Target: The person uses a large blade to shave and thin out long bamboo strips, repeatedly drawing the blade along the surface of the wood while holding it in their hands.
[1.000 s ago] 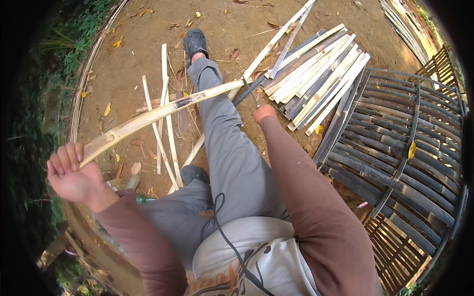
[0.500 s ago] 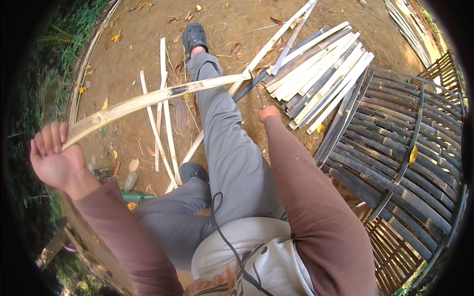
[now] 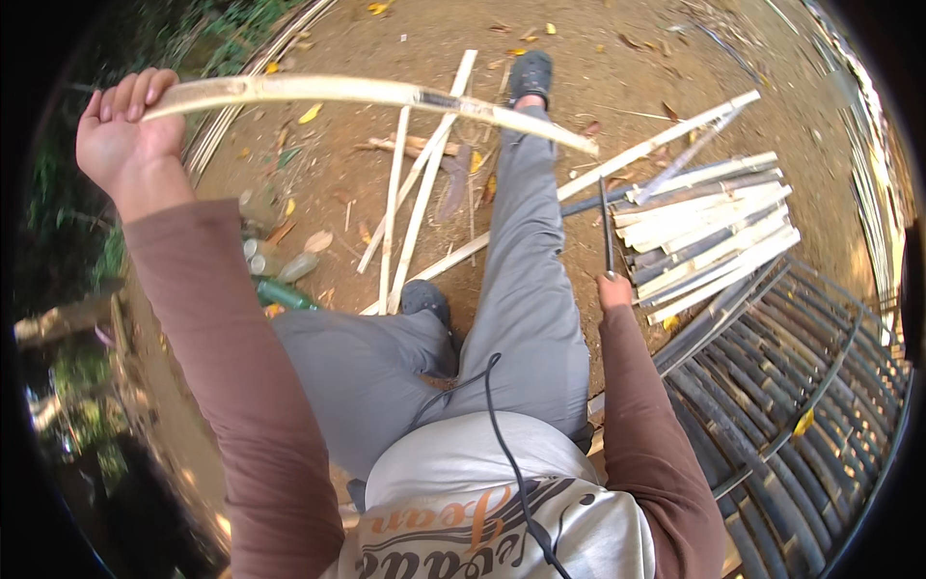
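My left hand [image 3: 125, 135] is raised at the upper left, closed around one end of a long pale bamboo strip [image 3: 386, 95] that arcs to the right above my outstretched leg. My right hand [image 3: 613, 289] is low at the right of my knee, gripping the handle of a dark long-bladed knife [image 3: 605, 222] whose blade points away from me. The strip's far end hangs just above and left of the blade. I am sitting on bare earth with grey trousers and dark shoes.
A stack of split bamboo slats [image 3: 714, 232] lies to the right of my leg. Loose strips [image 3: 415, 193] lie on the ground at the left. A woven bamboo panel [image 3: 791, 386] fills the lower right. Plastic bottles [image 3: 280, 280] sit by my left knee.
My left hand has swung the strip upward and away, lifting it from beside my knee to well above my leg. The knife blade in my right hand has come into view.
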{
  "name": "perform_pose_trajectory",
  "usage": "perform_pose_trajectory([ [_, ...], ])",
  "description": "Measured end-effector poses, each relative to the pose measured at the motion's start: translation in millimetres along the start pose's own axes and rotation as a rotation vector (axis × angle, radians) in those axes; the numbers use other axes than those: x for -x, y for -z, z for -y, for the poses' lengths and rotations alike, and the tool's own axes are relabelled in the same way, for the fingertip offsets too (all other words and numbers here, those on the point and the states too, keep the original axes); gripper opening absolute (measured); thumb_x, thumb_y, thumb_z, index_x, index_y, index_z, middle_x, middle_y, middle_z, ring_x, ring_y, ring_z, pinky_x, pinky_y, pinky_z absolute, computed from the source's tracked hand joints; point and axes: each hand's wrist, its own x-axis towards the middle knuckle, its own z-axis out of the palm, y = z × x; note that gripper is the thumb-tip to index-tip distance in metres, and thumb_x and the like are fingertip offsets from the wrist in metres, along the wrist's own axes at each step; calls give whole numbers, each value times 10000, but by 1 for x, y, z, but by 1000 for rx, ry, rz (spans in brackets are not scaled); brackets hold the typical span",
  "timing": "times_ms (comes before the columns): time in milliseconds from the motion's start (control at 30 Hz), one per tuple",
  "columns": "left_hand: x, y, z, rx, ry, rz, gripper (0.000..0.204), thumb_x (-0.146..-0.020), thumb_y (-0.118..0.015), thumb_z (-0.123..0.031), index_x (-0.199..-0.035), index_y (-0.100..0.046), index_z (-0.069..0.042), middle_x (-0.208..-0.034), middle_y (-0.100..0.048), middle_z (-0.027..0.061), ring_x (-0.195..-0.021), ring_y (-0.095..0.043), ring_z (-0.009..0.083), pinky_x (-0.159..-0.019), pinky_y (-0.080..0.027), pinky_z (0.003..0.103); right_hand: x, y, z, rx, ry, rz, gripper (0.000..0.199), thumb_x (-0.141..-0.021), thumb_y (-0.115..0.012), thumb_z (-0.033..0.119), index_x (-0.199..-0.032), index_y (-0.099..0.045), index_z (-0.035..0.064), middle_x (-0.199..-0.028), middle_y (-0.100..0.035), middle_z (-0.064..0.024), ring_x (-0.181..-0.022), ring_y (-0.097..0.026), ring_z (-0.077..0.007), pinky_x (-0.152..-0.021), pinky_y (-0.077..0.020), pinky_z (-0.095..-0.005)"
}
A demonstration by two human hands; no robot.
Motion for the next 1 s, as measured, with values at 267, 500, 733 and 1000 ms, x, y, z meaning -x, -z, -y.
perform_pose_trajectory([
  [267, 82, 156, -195, 119, -440, -260, 302, -932, -402, -200, -646, -305, -197, -581, -283, 7, -544, -319, 173, -659, -354, 376, 108, 57, -55, -310, -381, 132, 265, -904, -716, 186, -716, -543, 119, -590, -524, 4, -456, -469, -120, -439, -365, -333],
  [500, 217, 317, -146, 50, -708, -795, 280, -938, -344, -159, -665, -311, -210, -584, -293, -15, -517, -328, 152, -593, -388, 361, 118, 89, -29, -341, -379, 207, 225, -912, -696, 165, -761, -540, 104, -569, -505, -17, -414, -474, -160, -402, -375, -354],
  [733, 222, 343, -56, 74, -633, -1180, 281, -981, -436, -175, -718, -340, -184, -603, -318, -19, -529, -339, 136, -578, -371, 365, 125, 117, 21, -293, -330, 199, 188, -903, -665, 144, -764, -542, 116, -552, -444, -3, -406, -434, -166, -385, -354, -359],
  [1000, 263, 427, 55, -384, -33, -1180, 439, -1111, -428, -373, -1328, -693, -99, -1160, -674, 107, -1053, -630, 208, -916, -524, 377, 168, 145, 36, -182, -318, 255, 242, -913, -693, 163, -738, -537, 107, -547, -471, -29, -409, -486, -195, -393, -401, -373],
])
